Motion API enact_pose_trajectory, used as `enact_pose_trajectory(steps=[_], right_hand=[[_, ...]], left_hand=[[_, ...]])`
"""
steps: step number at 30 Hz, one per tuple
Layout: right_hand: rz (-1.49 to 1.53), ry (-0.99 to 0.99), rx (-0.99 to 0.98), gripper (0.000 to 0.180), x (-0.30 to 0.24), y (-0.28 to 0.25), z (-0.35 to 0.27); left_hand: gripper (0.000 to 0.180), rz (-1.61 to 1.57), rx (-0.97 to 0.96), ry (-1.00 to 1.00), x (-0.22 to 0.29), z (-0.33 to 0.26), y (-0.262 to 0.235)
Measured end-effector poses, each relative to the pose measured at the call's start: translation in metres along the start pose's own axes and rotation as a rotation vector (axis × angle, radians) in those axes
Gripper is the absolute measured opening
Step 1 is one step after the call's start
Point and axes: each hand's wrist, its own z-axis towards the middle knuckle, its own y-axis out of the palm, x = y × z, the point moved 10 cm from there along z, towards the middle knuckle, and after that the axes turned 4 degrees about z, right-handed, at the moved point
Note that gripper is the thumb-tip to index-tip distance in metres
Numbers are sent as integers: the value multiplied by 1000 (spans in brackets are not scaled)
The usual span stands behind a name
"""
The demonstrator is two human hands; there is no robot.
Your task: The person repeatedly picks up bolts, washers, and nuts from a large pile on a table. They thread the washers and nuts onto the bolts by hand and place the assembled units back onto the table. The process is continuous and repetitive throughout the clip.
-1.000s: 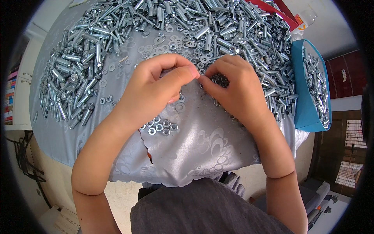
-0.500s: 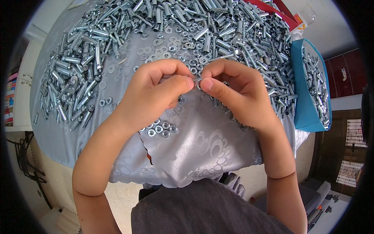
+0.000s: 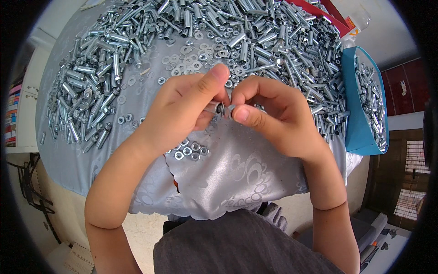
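My left hand [image 3: 180,100] is closed around a shiny metal bolt [image 3: 212,108], its thumb lifted off. A dark ring, seemingly a washer, sits at the bolt's right end. Between thumb and forefinger, my right hand [image 3: 278,114] pinches a small metal nut [image 3: 231,110] right against that end. Whether the nut is on the thread cannot be made out. Below my left wrist lies a small group of loose nuts [image 3: 195,146] on the grey tablecloth [image 3: 228,178]. Flat washers [image 3: 185,49] are scattered just beyond my hands.
Heaps of metal sleeve anchors [image 3: 86,82] curve around the table's left, far and right sides. A blue box [image 3: 357,137] of bolts stands at the right edge. Behind it are a red tray [image 3: 335,16] and a clear plastic bottle [image 3: 361,20].
Both hands have come slightly nearer to me. My left thumb has risen away from the fingertips, and the bolt end with its ring now shows between the hands.
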Motion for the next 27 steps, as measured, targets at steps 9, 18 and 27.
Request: enact_pose_trajectory(steps=[9,18,27], right_hand=[[-19,-127,1,15,-6,5,0],[-170,-308,-66,13,-20,9,0],[-335,-410,-92,16,-38,13,-4]], left_hand=[[41,-3,71,5,7,1,-3],[36,21,70,4,9,-2,-1],[24,94,44,202,21,-3,-1]])
